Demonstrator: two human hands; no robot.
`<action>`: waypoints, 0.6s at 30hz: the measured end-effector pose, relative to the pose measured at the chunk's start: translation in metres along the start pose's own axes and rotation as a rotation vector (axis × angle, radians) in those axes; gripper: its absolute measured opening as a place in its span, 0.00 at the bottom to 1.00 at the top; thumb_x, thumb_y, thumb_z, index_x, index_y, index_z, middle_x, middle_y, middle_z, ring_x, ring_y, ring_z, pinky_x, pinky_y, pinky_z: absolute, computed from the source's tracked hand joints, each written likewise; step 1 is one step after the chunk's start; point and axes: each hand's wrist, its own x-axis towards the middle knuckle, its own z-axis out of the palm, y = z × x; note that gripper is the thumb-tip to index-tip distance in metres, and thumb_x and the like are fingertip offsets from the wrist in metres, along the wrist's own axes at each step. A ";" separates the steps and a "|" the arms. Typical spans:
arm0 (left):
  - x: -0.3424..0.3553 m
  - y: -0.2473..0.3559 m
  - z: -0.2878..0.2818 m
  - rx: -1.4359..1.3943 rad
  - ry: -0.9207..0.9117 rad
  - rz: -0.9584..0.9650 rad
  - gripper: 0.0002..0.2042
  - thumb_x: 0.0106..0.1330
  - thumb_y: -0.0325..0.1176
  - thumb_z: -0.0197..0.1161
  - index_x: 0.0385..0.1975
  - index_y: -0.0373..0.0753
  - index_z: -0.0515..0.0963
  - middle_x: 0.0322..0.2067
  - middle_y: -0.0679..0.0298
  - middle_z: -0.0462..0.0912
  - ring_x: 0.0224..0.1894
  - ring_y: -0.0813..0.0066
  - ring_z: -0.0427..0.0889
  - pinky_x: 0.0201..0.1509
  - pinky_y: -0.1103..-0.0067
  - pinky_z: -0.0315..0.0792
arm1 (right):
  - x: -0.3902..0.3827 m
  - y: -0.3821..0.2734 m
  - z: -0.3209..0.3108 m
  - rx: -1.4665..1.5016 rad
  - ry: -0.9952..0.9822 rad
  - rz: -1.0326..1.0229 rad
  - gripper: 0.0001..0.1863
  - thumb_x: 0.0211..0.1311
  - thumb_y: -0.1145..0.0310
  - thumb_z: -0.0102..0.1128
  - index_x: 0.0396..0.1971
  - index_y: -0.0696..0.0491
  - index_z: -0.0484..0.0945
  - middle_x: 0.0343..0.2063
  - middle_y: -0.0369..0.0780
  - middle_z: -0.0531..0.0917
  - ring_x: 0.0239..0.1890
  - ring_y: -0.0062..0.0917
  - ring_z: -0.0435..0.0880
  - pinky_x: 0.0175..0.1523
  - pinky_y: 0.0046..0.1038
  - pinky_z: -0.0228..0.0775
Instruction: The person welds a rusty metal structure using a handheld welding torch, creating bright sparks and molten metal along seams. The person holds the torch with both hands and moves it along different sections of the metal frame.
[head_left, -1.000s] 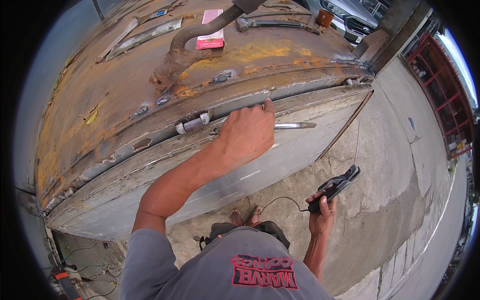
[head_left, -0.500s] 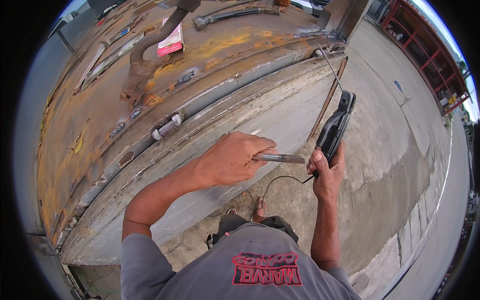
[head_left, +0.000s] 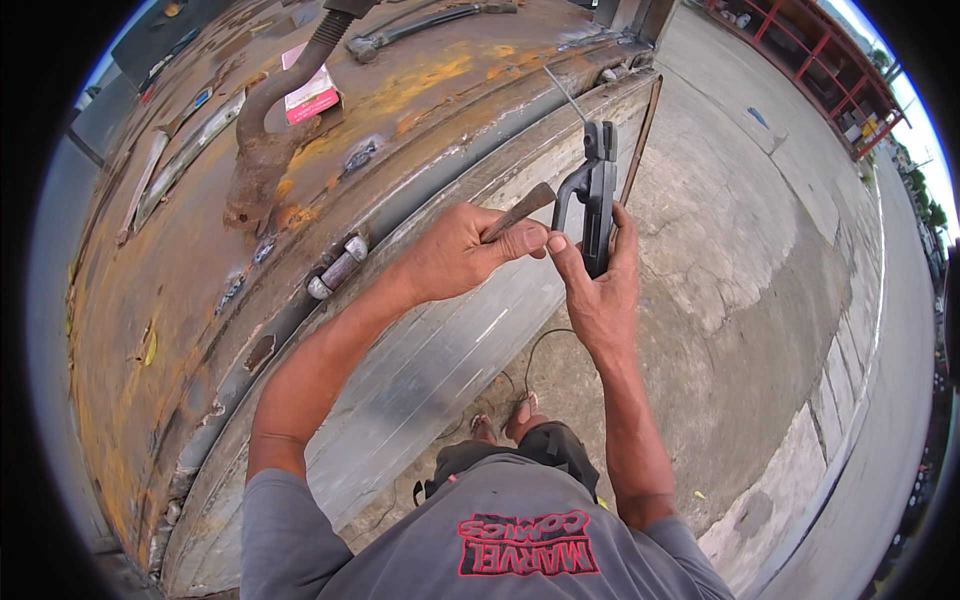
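Note:
My left hand (head_left: 450,258) is closed round a flat steel chisel (head_left: 522,208), whose wide end slants up to the right. Upright in my right hand (head_left: 607,300) is a black welding electrode holder (head_left: 599,190), its lever on the left side. A thin welding rod (head_left: 566,94) sticks out of its jaws, up and to the left toward the panel's top edge. My right thumb meets or nearly touches the fingertips of my left hand; actual contact is hard to tell. The chisel's end is close beside the holder's lever.
A rusty metal deck (head_left: 190,270) fills the left, bordered by a grey side panel (head_left: 450,345) with a hinge (head_left: 338,268). On the deck lie a hammer (head_left: 430,32), a pink-and-white box (head_left: 312,96) and a bent rusty bar (head_left: 262,115). A dark cable (head_left: 537,348) trails over the concrete.
Both hands have come together and moved up. My right hand shifted left with the electrode holder. The chisel turned from pointing right to slanting upward.

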 end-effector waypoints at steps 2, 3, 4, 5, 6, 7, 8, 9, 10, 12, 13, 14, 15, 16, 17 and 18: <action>0.001 0.010 -0.002 -0.097 -0.021 -0.039 0.19 0.74 0.52 0.68 0.48 0.42 0.91 0.14 0.75 0.70 0.20 0.82 0.69 0.25 0.76 0.66 | 0.004 -0.004 0.004 -0.037 -0.009 0.001 0.46 0.65 0.46 0.75 0.71 0.59 0.64 0.22 0.33 0.76 0.25 0.17 0.77 0.30 0.25 0.69; 0.000 0.013 -0.004 -0.104 -0.033 -0.084 0.19 0.74 0.52 0.68 0.50 0.42 0.90 0.16 0.75 0.72 0.21 0.83 0.71 0.24 0.77 0.66 | 0.006 -0.004 0.007 -0.014 -0.011 -0.022 0.46 0.66 0.47 0.74 0.72 0.58 0.63 0.20 0.33 0.76 0.23 0.18 0.77 0.30 0.25 0.71; -0.001 0.016 -0.007 -0.109 -0.047 -0.128 0.20 0.74 0.51 0.68 0.52 0.43 0.89 0.17 0.74 0.74 0.22 0.83 0.73 0.24 0.78 0.67 | 0.006 -0.005 0.009 -0.029 -0.021 -0.014 0.45 0.66 0.48 0.74 0.73 0.58 0.63 0.24 0.34 0.78 0.26 0.18 0.78 0.32 0.25 0.72; -0.002 0.014 -0.012 -0.086 -0.058 -0.172 0.20 0.74 0.51 0.68 0.55 0.42 0.88 0.19 0.72 0.78 0.24 0.83 0.75 0.23 0.78 0.67 | 0.007 -0.009 0.009 -0.044 -0.031 -0.005 0.45 0.67 0.50 0.74 0.74 0.59 0.63 0.28 0.35 0.81 0.29 0.19 0.80 0.35 0.26 0.72; -0.003 0.014 -0.017 -0.060 -0.073 -0.216 0.21 0.74 0.50 0.68 0.57 0.42 0.87 0.21 0.69 0.82 0.26 0.84 0.78 0.22 0.79 0.67 | 0.008 -0.014 0.008 -0.056 -0.038 0.005 0.44 0.68 0.52 0.73 0.74 0.59 0.62 0.31 0.37 0.83 0.33 0.19 0.81 0.37 0.26 0.73; -0.004 0.013 -0.021 -0.059 -0.090 -0.228 0.22 0.75 0.50 0.67 0.60 0.42 0.85 0.28 0.67 0.86 0.29 0.84 0.80 0.22 0.80 0.68 | 0.010 -0.017 0.006 -0.074 -0.071 0.029 0.45 0.68 0.51 0.73 0.75 0.58 0.62 0.32 0.38 0.84 0.32 0.19 0.81 0.37 0.25 0.73; -0.005 0.012 -0.023 -0.059 -0.107 -0.241 0.23 0.75 0.50 0.67 0.62 0.42 0.83 0.35 0.64 0.89 0.32 0.85 0.81 0.22 0.81 0.69 | 0.013 -0.016 0.004 -0.073 -0.051 0.028 0.45 0.68 0.51 0.73 0.75 0.57 0.62 0.32 0.38 0.84 0.32 0.19 0.81 0.36 0.25 0.72; -0.005 0.013 -0.022 -0.074 -0.118 -0.236 0.24 0.76 0.49 0.66 0.65 0.42 0.81 0.41 0.63 0.90 0.35 0.85 0.83 0.22 0.82 0.69 | 0.018 -0.015 0.003 -0.071 -0.029 0.026 0.45 0.68 0.51 0.73 0.75 0.57 0.62 0.32 0.38 0.84 0.32 0.19 0.81 0.36 0.25 0.72; -0.005 0.013 -0.021 -0.089 -0.128 -0.230 0.25 0.76 0.49 0.65 0.67 0.42 0.79 0.47 0.61 0.91 0.37 0.85 0.84 0.22 0.82 0.70 | 0.023 -0.012 0.002 -0.070 -0.007 0.025 0.45 0.68 0.50 0.73 0.75 0.57 0.62 0.32 0.38 0.84 0.32 0.20 0.80 0.36 0.25 0.72; -0.002 0.017 -0.018 -0.136 -0.142 -0.209 0.27 0.77 0.48 0.64 0.70 0.42 0.75 0.56 0.61 0.88 0.40 0.85 0.85 0.23 0.81 0.73 | 0.042 0.003 -0.001 -0.073 0.069 -0.061 0.46 0.67 0.50 0.73 0.75 0.60 0.62 0.21 0.37 0.80 0.24 0.21 0.81 0.29 0.27 0.72; -0.002 0.019 -0.018 -0.151 -0.152 -0.212 0.27 0.77 0.47 0.63 0.72 0.42 0.74 0.60 0.62 0.87 0.42 0.84 0.86 0.25 0.81 0.74 | 0.050 0.005 -0.003 -0.081 0.093 -0.089 0.46 0.67 0.50 0.73 0.75 0.60 0.63 0.21 0.37 0.80 0.24 0.21 0.81 0.29 0.27 0.72; -0.001 0.020 -0.017 -0.151 -0.173 -0.239 0.28 0.78 0.47 0.63 0.73 0.42 0.72 0.61 0.63 0.86 0.44 0.82 0.86 0.29 0.79 0.78 | 0.055 0.006 -0.005 -0.096 0.100 -0.100 0.46 0.67 0.49 0.73 0.75 0.61 0.63 0.21 0.36 0.79 0.24 0.20 0.80 0.28 0.27 0.72; 0.000 0.021 -0.016 -0.151 -0.191 -0.269 0.28 0.78 0.47 0.62 0.74 0.42 0.71 0.63 0.63 0.85 0.45 0.81 0.86 0.33 0.78 0.81 | 0.060 0.005 -0.007 -0.112 0.104 -0.110 0.46 0.67 0.49 0.73 0.75 0.62 0.64 0.21 0.36 0.79 0.24 0.20 0.80 0.28 0.26 0.71; 0.002 0.022 -0.014 -0.117 -0.195 -0.256 0.28 0.78 0.47 0.62 0.74 0.42 0.70 0.63 0.63 0.84 0.48 0.78 0.86 0.39 0.76 0.81 | 0.065 0.005 -0.009 -0.128 0.108 -0.121 0.46 0.67 0.49 0.73 0.75 0.63 0.64 0.21 0.36 0.79 0.24 0.20 0.80 0.28 0.26 0.71; 0.004 0.022 -0.012 -0.083 -0.199 -0.244 0.29 0.78 0.47 0.62 0.74 0.41 0.70 0.63 0.62 0.84 0.51 0.76 0.86 0.46 0.73 0.82 | 0.068 0.003 -0.009 -0.129 0.099 -0.117 0.46 0.67 0.49 0.73 0.74 0.63 0.64 0.21 0.36 0.79 0.24 0.19 0.79 0.28 0.26 0.71; 0.007 0.022 -0.009 -0.077 -0.192 -0.225 0.29 0.78 0.47 0.62 0.75 0.41 0.69 0.64 0.62 0.84 0.53 0.75 0.85 0.52 0.71 0.81 | 0.071 0.003 -0.009 -0.123 0.089 -0.111 0.46 0.67 0.49 0.73 0.74 0.63 0.64 0.21 0.36 0.79 0.24 0.19 0.79 0.28 0.26 0.71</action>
